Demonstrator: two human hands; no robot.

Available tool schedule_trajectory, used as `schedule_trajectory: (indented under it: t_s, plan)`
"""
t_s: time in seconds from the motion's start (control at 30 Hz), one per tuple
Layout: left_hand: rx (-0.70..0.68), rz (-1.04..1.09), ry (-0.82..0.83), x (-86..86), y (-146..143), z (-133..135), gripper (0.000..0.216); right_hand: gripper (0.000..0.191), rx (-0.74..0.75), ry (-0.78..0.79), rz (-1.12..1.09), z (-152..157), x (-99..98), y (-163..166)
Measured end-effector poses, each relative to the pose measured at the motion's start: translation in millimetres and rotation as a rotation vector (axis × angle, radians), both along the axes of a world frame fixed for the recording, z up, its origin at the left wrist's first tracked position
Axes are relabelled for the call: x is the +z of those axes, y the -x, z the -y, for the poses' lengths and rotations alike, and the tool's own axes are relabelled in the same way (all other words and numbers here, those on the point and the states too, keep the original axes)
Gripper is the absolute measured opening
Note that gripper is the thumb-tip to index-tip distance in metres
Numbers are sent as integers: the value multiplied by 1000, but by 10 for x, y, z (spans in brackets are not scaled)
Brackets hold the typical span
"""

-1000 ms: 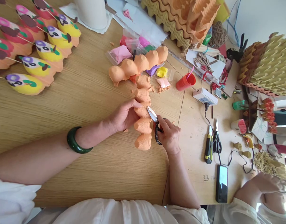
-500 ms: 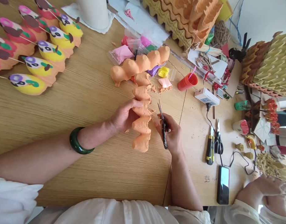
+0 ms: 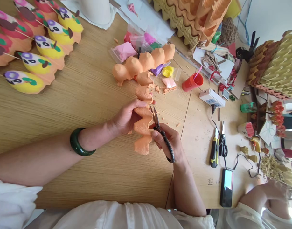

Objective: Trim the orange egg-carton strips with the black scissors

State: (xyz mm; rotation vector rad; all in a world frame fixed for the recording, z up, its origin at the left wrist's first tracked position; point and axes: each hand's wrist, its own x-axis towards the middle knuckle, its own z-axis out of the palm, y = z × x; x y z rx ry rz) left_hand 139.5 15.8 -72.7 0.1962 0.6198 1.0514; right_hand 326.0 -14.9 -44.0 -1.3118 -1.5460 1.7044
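Observation:
My left hand (image 3: 128, 117) is closed around an orange egg carton strip (image 3: 143, 124), thumb on top and fingertips showing past its right edge. In my right hand (image 3: 168, 136) is a pair of scissors (image 3: 156, 119); the blades are slightly apart and lie at the strip's ragged right edge. Small orange scraps (image 3: 157, 88) lie on the table beside the strip. Just beyond its far end rests a second egg carton strip (image 3: 143, 62), cups facing up.
Painted egg carton pieces (image 3: 41, 65) stand at the left. Clay packets (image 3: 124, 51), a red cup (image 3: 192, 82) and a power strip (image 3: 212, 98) are ahead. Rightward lie a utility knife (image 3: 214, 152), other scissors (image 3: 223, 144) and a phone (image 3: 226, 187). Another person's arm (image 3: 262, 194) is at lower right.
My right hand has moved left, bringing the scissors from beside the strip to its right edge and tilting them. New scraps lie on the table. My left hand keeps its hold.

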Motion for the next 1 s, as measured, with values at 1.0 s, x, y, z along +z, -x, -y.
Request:
schedule_trajectory:
  t_s: [1.0]
  plan:
    - [165, -74, 20, 23, -93, 7, 30, 43, -39, -28, 80, 17, -145, -15]
